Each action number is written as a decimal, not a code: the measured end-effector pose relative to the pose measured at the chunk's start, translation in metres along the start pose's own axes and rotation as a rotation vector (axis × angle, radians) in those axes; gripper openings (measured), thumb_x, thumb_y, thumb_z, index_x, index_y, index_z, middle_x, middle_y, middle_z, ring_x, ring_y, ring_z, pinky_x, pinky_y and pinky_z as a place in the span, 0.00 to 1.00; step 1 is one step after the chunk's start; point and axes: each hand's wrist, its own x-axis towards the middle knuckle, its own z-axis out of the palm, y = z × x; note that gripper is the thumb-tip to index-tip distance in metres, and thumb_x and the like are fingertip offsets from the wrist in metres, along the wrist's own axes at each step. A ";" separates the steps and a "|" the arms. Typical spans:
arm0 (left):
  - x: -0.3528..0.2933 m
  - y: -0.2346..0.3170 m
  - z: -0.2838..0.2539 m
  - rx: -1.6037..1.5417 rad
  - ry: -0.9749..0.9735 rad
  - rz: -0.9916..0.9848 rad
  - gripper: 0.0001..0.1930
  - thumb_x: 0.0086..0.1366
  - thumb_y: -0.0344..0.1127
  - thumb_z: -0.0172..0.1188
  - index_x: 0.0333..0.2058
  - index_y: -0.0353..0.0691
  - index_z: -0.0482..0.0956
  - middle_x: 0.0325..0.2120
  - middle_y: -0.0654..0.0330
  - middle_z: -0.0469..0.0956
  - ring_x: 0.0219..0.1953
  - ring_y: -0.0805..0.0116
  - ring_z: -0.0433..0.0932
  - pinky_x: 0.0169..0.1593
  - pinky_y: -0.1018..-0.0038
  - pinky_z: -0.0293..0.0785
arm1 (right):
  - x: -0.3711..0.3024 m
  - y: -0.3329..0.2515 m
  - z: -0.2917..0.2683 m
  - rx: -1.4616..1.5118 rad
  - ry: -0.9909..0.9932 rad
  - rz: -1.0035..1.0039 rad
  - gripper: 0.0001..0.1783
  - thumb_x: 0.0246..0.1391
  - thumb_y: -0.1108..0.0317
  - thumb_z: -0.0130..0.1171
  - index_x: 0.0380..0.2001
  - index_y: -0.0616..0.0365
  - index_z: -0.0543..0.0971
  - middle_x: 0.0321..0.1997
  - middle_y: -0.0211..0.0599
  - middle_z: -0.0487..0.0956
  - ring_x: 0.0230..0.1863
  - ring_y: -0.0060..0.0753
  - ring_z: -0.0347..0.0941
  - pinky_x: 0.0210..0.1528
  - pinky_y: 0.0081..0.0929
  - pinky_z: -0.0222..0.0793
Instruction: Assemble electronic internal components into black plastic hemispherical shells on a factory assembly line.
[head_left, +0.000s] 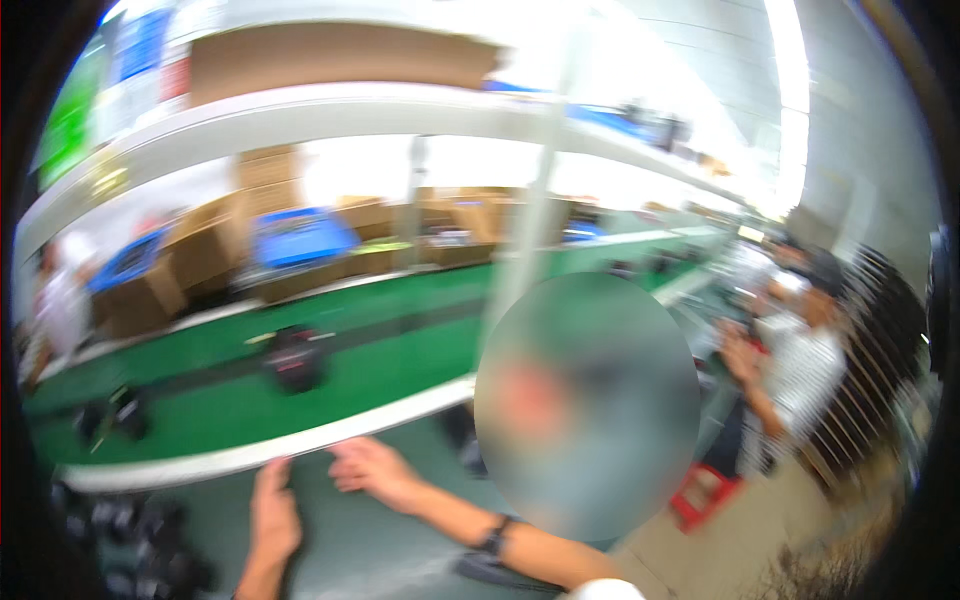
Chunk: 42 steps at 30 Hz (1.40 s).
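Observation:
My left hand [274, 510] is raised over the dark green worktop [350, 545], its fingers stretched upward and nothing visible in it. To its right, my right hand [378, 474] reaches leftward near the white edge [300, 453] of the conveyor. Its fingers are partly extended and apart, and I see nothing in them. A dark band [494, 536] circles my right wrist. Beyond my hands, a black rounded item [295, 358] sits on the green conveyor belt [400, 350]. Motion blur hides its exact kind.
Several black parts [135, 540] lie at the lower left. More black items [125, 412] rest on the belt. Cardboard boxes [205, 250] and blue trays [300, 237] line its far side under a white shelf [350, 112]. A co-worker [795, 360] sits at right. A blurred disc [587, 405] masks part of the view.

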 end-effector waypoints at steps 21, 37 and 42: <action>0.150 -0.008 -0.239 0.048 1.559 -0.299 0.49 0.63 0.47 0.70 0.70 0.30 0.48 0.65 0.32 0.58 0.69 0.41 0.61 0.71 0.52 0.61 | -0.009 -0.011 0.031 -0.353 -0.092 -0.077 0.12 0.75 0.65 0.52 0.52 0.61 0.76 0.35 0.40 0.82 0.32 0.26 0.78 0.38 0.28 0.78; 0.018 0.102 -0.018 0.141 0.553 -0.206 0.29 0.63 0.18 0.50 0.64 0.33 0.66 0.57 0.47 0.75 0.60 0.58 0.74 0.65 0.67 0.69 | -0.037 -0.023 0.075 -0.654 0.165 -0.364 0.56 0.56 0.59 0.76 0.73 0.66 0.50 0.63 0.58 0.71 0.59 0.43 0.76 0.53 0.40 0.84; -0.089 0.188 0.039 0.455 0.177 0.039 0.35 0.64 0.25 0.60 0.68 0.29 0.58 0.64 0.35 0.63 0.66 0.37 0.69 0.62 0.54 0.75 | -0.071 -0.029 0.114 -0.609 0.086 -0.454 0.55 0.48 0.58 0.81 0.70 0.62 0.56 0.61 0.56 0.73 0.61 0.50 0.74 0.65 0.42 0.70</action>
